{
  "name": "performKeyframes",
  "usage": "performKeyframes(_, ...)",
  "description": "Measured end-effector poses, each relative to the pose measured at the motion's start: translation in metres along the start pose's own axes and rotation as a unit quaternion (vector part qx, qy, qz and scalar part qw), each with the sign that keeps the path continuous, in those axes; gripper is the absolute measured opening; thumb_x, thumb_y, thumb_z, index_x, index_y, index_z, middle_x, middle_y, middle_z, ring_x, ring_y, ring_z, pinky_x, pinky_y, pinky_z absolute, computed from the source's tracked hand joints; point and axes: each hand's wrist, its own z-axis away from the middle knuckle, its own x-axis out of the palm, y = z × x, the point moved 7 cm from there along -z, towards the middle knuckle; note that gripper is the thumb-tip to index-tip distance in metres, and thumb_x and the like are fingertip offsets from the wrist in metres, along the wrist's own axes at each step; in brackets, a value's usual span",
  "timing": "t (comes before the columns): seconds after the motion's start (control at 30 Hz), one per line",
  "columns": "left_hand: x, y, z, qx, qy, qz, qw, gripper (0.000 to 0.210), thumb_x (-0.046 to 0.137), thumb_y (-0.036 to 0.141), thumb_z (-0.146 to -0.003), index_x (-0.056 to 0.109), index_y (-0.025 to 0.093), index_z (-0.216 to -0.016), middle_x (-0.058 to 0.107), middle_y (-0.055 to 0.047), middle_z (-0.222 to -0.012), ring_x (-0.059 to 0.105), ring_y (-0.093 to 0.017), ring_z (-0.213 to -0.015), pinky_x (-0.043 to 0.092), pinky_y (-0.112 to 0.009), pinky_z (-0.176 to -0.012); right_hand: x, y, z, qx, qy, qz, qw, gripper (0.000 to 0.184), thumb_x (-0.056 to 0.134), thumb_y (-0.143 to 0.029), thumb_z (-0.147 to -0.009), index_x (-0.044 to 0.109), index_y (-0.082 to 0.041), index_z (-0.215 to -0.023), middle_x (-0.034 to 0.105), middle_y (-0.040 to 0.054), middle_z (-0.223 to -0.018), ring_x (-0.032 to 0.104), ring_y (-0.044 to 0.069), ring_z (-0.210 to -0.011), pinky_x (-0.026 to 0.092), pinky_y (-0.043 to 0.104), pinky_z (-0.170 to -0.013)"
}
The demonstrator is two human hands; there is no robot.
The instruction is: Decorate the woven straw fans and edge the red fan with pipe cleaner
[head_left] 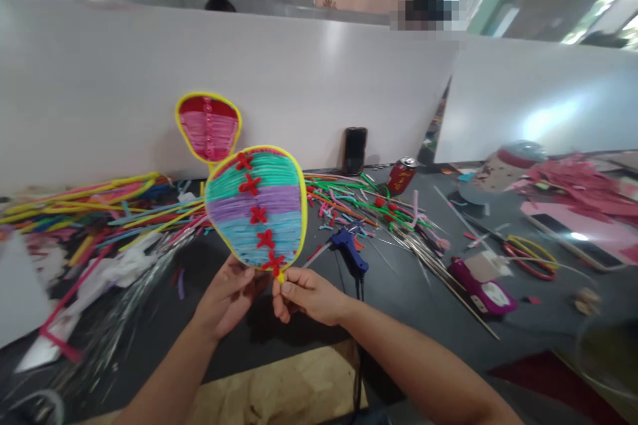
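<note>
A fan-shaped craft piece (256,202) is held up in front of me. Its rim is yellow, its face has fuzzy teal, purple and light blue bands, and red crosses run down its middle. My right hand (312,295) pinches the short yellow stem at the bottom. Against the lower left edge, my left hand (229,295) has its thumb and fingers closed on the piece; some of its fingers are hidden. Behind it, a similar pink and red fan-shaped piece (219,129) with a yellow rim stands before the white board. A blue glue gun (349,252) lies just beyond my right hand.
Pipe cleaners (134,202) in many colours are heaped along the board (289,73). A phone (355,149) leans there beside a red can (401,176). Rightward lie thin sticks (448,279), scissors (535,259), a purple device (486,292) and another phone (573,239). Cardboard (279,388) is nearest me.
</note>
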Motion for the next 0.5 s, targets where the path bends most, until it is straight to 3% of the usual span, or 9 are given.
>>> performKeyframes(0.2,-0.002,-0.002,0.002,0.020,0.003,0.021,1.000,0.025,0.070,0.012,-0.071,0.062,0.019,-0.094,0.071,-0.003,-0.092,0.067,-0.020,-0.087,0.051,-0.035,-0.082,0.003,0.008,0.004,0.035,-0.006,0.003,0.999,0.033,0.064,-0.047,-0.079,0.054,-0.016,-0.083,0.062,-0.0017,-0.066,0.055,0.007,-0.053,0.042,0.020,-0.055)
performKeyframes(0.5,-0.004,0.001,0.003,0.037,0.041,0.019,0.998,0.027,0.073,0.014,-0.069,0.062,0.019,-0.092,0.072,-0.003,-0.087,0.067,-0.018,-0.077,0.053,-0.031,-0.073,-0.004,0.019,0.004,0.073,0.018,0.007,0.997,0.034,0.067,-0.044,-0.078,0.062,-0.014,-0.095,0.068,0.0044,-0.081,0.064,0.010,-0.066,0.048,0.025,-0.066)
